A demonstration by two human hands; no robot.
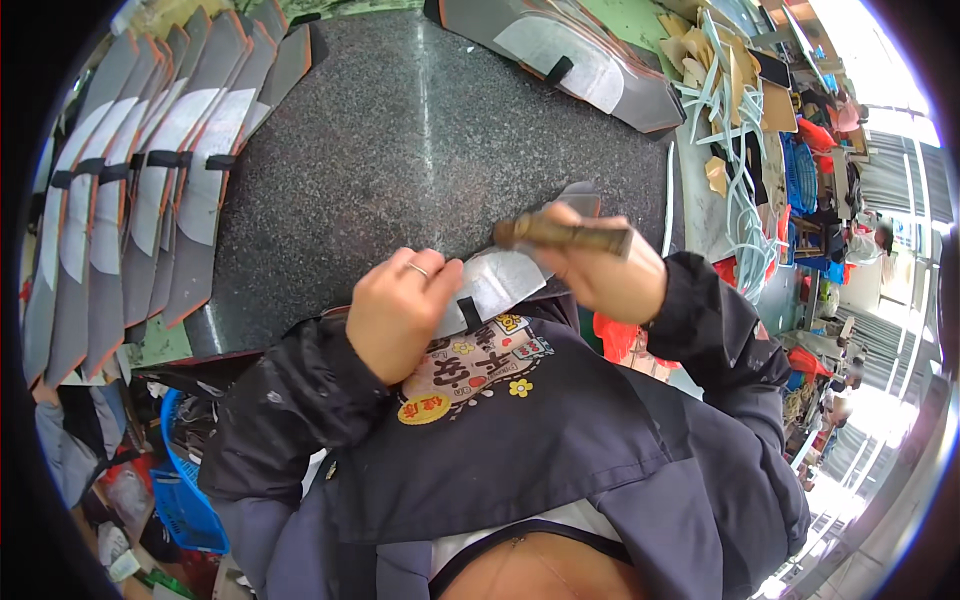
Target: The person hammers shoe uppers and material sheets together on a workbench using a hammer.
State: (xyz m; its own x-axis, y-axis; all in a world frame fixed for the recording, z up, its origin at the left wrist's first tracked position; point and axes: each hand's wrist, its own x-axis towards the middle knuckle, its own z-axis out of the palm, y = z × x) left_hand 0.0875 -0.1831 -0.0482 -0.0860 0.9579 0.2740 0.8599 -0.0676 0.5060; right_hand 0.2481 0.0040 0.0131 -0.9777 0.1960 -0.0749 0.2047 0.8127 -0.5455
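Observation:
Right in front of me, a flat grey panel (pixel 590 197) with a whitish patch (pixel 505 280) and a short black strap (pixel 468 313) lies at the near edge of the dark speckled worktop (pixel 400 150). My left hand (pixel 400 305), with a ring on one finger, has its fingers curled and pressed together at the panel's left part; they hide that part. My right hand (pixel 600 265) is closed round a stout brown, bar-shaped tool (pixel 575 237) that looks like a hammer. The tool lies crosswise over the panel, its darker rounded end toward my left hand. Whether it touches the panel is unclear.
Several similar grey panels (pixel 190 150) with orange edges overlap in rows at the left. Another stack (pixel 560 60) lies at the far right. Pale strips (pixel 735 150) and cardboard scraps (pixel 740 85) clutter the right side. A blue basket (pixel 190 505) stands below the worktop at the left.

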